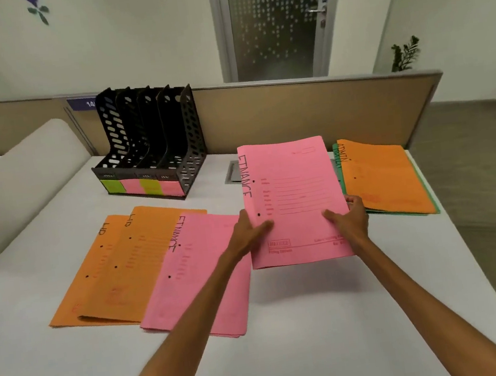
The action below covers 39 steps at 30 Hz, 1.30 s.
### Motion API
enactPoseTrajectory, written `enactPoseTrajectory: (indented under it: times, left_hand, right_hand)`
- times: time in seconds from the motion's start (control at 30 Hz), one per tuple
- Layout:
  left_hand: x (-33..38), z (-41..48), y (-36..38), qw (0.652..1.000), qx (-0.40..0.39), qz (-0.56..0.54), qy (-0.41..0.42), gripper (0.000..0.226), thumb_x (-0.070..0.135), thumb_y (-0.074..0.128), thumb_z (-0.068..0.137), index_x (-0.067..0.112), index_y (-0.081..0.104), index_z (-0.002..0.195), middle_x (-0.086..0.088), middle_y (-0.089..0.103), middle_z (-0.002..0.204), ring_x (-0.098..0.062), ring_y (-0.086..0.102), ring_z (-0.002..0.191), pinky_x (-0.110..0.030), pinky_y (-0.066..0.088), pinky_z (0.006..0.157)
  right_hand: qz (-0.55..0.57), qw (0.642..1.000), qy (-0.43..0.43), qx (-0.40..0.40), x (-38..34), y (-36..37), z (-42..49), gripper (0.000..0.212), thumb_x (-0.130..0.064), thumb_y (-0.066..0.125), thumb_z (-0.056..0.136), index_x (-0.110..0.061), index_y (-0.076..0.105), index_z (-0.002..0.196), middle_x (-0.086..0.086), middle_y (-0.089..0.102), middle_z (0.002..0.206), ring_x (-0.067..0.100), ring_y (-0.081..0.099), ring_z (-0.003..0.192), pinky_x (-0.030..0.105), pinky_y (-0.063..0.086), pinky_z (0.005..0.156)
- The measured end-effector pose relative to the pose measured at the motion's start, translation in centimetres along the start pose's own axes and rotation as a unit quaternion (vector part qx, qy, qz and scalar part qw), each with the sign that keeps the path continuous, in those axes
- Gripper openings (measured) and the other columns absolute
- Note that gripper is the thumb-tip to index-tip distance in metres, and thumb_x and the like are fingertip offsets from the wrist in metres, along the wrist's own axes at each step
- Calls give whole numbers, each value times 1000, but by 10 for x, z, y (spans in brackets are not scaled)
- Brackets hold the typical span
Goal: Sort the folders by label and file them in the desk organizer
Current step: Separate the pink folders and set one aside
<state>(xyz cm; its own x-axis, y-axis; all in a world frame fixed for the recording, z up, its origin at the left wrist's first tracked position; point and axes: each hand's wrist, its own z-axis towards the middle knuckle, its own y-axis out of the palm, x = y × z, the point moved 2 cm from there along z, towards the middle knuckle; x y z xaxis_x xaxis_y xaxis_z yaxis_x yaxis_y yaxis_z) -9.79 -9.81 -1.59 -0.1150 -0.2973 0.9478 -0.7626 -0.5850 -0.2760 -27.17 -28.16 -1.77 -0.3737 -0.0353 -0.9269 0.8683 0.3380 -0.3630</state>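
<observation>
A pink folder [296,182] marked FINANCE is lifted above the table, held by both hands. My left hand [250,229] grips its left edge, thumb on top. My right hand [349,219] grips its right edge the same way. Another pink FINANCE folder [202,281] lies flat to the left, overlapping two orange folders [115,266] marked HR. At the right, an orange folder [386,177] marked ADMIN lies on a green folder [337,158]. The black desk organizer [153,143] stands at the back left, with green and pink labels along its front and its slots empty.
The white table [319,319] ends at a tan partition [309,111] behind. A cable hatch [232,172] sits beside the organizer. A white curved surface [15,185] rises at the left. The floor drops away right of the table's edge.
</observation>
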Motion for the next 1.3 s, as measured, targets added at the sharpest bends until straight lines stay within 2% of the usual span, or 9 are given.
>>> enactPoseTrajectory:
  times: [0.23,0.33,0.53,0.6,0.73,0.83,0.93,1.2,1.3]
  left_hand:
    - [18,19,57,999,10,-42,13,52,18,71,87,8,45,131,-13,64,123,-29,68,102,-46,60,81]
    - [22,22,75,999,5,-37,21,50,19,72,87,9,46,129,-13,65,120,-27,69,98,-46,61,79]
    - [20,16,104,1000,-16,-17,-10,42,21,71,88,13,41,117,-14,62,123,-29,67,101,-43,60,81]
    - [16,9,115,999,-42,-8,-21,44,22,68,89,10,38,120,-15,59,127,-32,65,107,-48,58,86]
    - [-2,-17,144,987,-156,-19,-31,47,20,55,97,6,31,135,-18,52,138,-35,59,119,-58,51,94]
    - [-19,-38,167,976,-200,-4,-81,49,26,48,101,5,28,140,-16,52,137,-37,59,119,-64,51,87]
    - [-24,-53,189,970,-220,23,-104,49,29,50,100,4,33,139,-18,55,134,-38,60,117,-65,52,84]
    - [-25,-75,232,966,-191,143,-101,48,32,62,94,3,49,129,-15,62,126,-36,64,109,-52,58,79]
    - [-25,-82,247,965,-164,188,-79,45,31,67,90,4,53,123,-13,63,125,-34,64,109,-49,57,85]
  right_hand:
    - [16,999,19,38,19,-48,22,64,-23,82,75,-11,47,127,11,62,122,30,61,108,42,51,92]
    - [16,998,31,47,30,-62,27,64,-24,82,74,-12,47,126,11,63,122,30,62,107,43,52,92]
    - [8,997,58,58,55,-85,23,63,-26,82,74,-13,48,125,11,64,121,31,63,105,47,53,92]
    - [-9,996,63,60,65,-96,18,61,-27,81,74,-14,47,124,10,65,120,31,63,105,47,53,91]
    - [-59,993,83,65,95,-125,0,62,-30,80,75,-16,47,125,10,63,121,31,63,104,45,53,89]
    - [-84,989,99,75,121,-147,-20,63,-33,81,74,-17,48,125,11,64,120,32,63,103,45,54,86]
    - [-95,985,113,94,141,-167,-39,63,-33,82,73,-17,50,124,11,66,118,31,64,102,43,54,85]
    - [-108,973,146,139,170,-209,-67,62,-29,82,72,-17,52,124,10,65,118,32,62,107,39,48,88]
    - [-122,972,144,144,177,-221,-71,59,-27,81,72,-13,53,123,9,63,120,31,60,108,41,50,89]
